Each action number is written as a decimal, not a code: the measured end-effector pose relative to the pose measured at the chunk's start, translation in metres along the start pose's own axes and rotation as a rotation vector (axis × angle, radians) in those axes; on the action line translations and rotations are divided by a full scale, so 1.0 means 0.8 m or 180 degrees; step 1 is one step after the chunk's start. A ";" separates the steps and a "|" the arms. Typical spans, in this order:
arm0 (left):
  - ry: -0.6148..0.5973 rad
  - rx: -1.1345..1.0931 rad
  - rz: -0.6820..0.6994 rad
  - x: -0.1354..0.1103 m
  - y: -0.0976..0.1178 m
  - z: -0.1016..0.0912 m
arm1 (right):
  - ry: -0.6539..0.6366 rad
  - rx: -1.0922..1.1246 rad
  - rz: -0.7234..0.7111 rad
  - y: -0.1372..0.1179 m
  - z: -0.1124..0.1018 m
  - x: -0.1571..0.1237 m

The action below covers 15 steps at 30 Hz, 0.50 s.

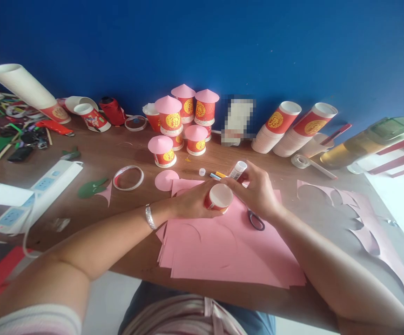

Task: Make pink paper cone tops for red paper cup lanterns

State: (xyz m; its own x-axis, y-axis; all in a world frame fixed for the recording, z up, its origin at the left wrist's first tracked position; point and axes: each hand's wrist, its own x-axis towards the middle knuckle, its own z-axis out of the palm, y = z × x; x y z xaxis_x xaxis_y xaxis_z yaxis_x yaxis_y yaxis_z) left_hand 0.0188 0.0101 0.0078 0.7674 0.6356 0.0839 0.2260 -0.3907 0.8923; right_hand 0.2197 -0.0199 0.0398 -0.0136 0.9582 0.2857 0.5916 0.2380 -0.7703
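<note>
My left hand [191, 201] is closed round a small red paper cup [218, 199], held upside down with its white bottom facing me, above a stack of pink paper sheets [223, 251]. My right hand [258, 191] grips a white glue stick [238, 170], its tip pointing up and left, just beside the cup. A silver bracelet sits on my left wrist. Black-handled scissors [256, 220] lie on the pink paper under my right wrist. A pink paper circle [166, 180] and the small white glue cap [202, 172] lie just beyond my hands.
Several red cups with pink cone tops [183, 122] stand near the blue wall. Stacks of paper cups [286, 128] lie to the right, a tape ring [128, 177] and a white power strip [37, 193] to the left. Cut pink scraps [366, 218] lie at right.
</note>
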 end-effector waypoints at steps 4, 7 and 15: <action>-0.0057 -0.0070 0.0037 0.001 -0.001 0.001 | 0.0012 -0.0229 -0.0094 -0.003 0.002 0.003; -0.0026 -0.0084 -0.0005 0.001 -0.001 0.001 | 0.0074 -0.0323 -0.0113 0.001 0.005 0.007; -0.0068 -0.0109 0.0008 0.000 -0.003 -0.001 | 0.0010 -0.0183 0.0201 -0.001 -0.001 0.005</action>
State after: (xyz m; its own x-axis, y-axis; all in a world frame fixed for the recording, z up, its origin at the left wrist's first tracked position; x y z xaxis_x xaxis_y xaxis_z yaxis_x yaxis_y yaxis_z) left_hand 0.0183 0.0114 0.0062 0.7807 0.6202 0.0769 0.2038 -0.3690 0.9068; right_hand 0.2200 -0.0162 0.0417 0.0277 0.9705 0.2395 0.6365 0.1676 -0.7529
